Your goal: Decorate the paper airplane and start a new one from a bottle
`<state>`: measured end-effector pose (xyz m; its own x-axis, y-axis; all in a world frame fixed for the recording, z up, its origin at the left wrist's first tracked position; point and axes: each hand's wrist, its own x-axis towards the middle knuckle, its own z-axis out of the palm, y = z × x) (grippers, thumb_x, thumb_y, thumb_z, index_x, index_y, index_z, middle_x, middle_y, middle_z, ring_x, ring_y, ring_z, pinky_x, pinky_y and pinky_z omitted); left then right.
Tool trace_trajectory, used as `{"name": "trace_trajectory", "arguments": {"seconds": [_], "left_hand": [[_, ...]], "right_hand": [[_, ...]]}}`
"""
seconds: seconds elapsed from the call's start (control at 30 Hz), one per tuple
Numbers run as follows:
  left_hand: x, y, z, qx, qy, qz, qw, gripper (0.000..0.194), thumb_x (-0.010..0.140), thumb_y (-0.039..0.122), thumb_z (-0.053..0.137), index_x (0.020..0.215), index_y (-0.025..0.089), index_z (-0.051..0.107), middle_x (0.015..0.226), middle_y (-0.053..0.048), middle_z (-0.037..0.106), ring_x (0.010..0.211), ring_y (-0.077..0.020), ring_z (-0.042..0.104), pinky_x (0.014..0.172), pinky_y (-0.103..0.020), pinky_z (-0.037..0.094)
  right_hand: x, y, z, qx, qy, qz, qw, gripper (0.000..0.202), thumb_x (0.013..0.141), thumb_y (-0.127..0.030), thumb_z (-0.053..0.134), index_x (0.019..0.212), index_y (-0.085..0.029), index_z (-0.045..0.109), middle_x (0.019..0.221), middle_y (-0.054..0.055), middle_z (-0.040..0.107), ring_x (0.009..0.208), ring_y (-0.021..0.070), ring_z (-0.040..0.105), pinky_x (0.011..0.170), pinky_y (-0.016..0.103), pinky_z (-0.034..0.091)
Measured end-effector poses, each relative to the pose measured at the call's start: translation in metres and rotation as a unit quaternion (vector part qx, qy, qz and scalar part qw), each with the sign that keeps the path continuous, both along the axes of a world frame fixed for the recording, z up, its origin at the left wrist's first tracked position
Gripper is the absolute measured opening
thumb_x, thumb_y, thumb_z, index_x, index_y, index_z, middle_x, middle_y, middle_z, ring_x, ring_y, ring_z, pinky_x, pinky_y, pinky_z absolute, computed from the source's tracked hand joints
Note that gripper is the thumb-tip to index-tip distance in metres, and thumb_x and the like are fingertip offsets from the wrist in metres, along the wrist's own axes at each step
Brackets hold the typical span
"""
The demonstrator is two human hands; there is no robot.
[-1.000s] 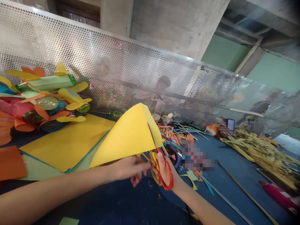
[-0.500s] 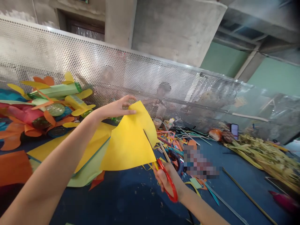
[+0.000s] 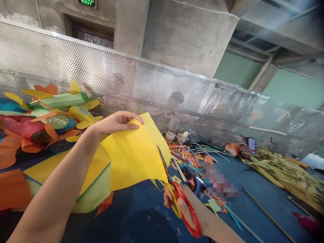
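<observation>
My left hand (image 3: 124,121) pinches the upper edge of a yellow paper sheet (image 3: 136,155), holding it up above the dark blue table (image 3: 136,219). In my right hand (image 3: 189,206) are scissors (image 3: 188,212) with one red and one yellow handle loop. Their blades reach up at the sheet's right part, one blade showing in front of the paper; the other is mostly hidden. More yellow paper (image 3: 96,168) and light green paper (image 3: 97,192) lie beneath my left forearm.
Paper-covered bottles (image 3: 58,99) with petal-like blades pile up at the left. Paper scraps and strips (image 3: 194,158) litter the table's middle, near a dark blue glue gun (image 3: 198,184). Dried husks (image 3: 286,172) and a phone (image 3: 251,146) are at right. A perforated metal panel (image 3: 141,77) stands behind.
The scissors and my right hand have shifted down and right, and the handles have spread apart. My left hand has moved slightly left and down with the sheet.
</observation>
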<state>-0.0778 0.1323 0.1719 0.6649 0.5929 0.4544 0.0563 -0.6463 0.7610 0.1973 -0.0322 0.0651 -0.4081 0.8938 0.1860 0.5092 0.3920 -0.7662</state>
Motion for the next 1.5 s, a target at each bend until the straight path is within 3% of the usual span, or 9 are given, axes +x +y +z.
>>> {"name": "trace_trajectory", "arguments": {"seconds": [0.2,0.43,0.83,1.07,1.2,1.5], "left_hand": [[-0.004,-0.017,0.01,0.021,0.06,0.016,0.998,0.032,0.078,0.032,0.062,0.11,0.024,0.064,0.101,-0.002,0.068,0.085,-0.0169,0.063,0.07,-0.024,0.051],[0.0,-0.024,0.013,0.066,0.086,-0.001,0.994,0.037,0.072,0.027,0.067,0.109,0.026,0.065,0.111,-0.002,0.065,0.098,-0.0199,0.061,0.079,-0.024,0.049],[0.002,-0.029,0.015,0.034,0.135,-0.016,0.99,0.046,0.072,0.022,0.066,0.118,0.03,0.059,0.102,0.001,0.069,0.083,-0.0165,0.065,0.066,-0.019,0.05],[0.008,-0.032,0.013,0.074,0.137,-0.005,0.988,0.044,0.074,0.023,0.065,0.117,0.031,0.06,0.117,0.0,0.063,0.094,-0.0184,0.063,0.07,-0.019,0.049],[0.009,-0.031,0.012,0.065,0.133,-0.01,0.989,0.045,0.073,0.023,0.065,0.117,0.031,0.06,0.121,0.0,0.061,0.104,-0.0205,0.06,0.076,-0.021,0.049],[0.009,-0.034,0.014,0.07,0.131,0.001,0.989,0.045,0.071,0.023,0.067,0.115,0.031,0.062,0.113,0.001,0.065,0.093,-0.0182,0.064,0.073,-0.02,0.048]], "right_hand": [[0.003,-0.01,0.013,0.017,-0.049,0.037,0.998,0.058,0.084,-0.068,0.018,0.092,-0.02,0.049,0.091,0.01,0.057,0.083,0.0218,0.053,0.078,0.034,0.044],[0.004,-0.013,0.02,0.018,-0.075,0.051,0.996,0.063,0.082,-0.071,0.015,0.094,-0.02,0.05,0.09,0.01,0.056,0.08,0.0216,0.054,0.072,0.033,0.044],[0.004,-0.017,0.024,0.014,-0.092,0.045,0.995,0.067,0.081,-0.073,0.017,0.098,-0.02,0.054,0.097,0.012,0.058,0.088,0.0244,0.055,0.08,0.036,0.045],[-0.004,-0.022,0.036,0.047,-0.085,0.031,0.995,0.068,0.083,-0.069,0.018,0.103,-0.021,0.06,0.092,0.013,0.062,0.081,0.0249,0.058,0.074,0.035,0.047],[-0.005,-0.022,0.034,0.06,-0.063,0.028,0.996,0.063,0.084,-0.067,0.02,0.1,-0.021,0.06,0.091,0.012,0.063,0.082,0.0238,0.058,0.075,0.033,0.046],[-0.005,-0.019,0.017,0.033,-0.018,-0.006,0.999,0.067,0.079,-0.074,0.023,0.091,-0.018,0.057,0.075,0.007,0.056,0.062,0.0176,0.05,0.057,0.027,0.044]]}}
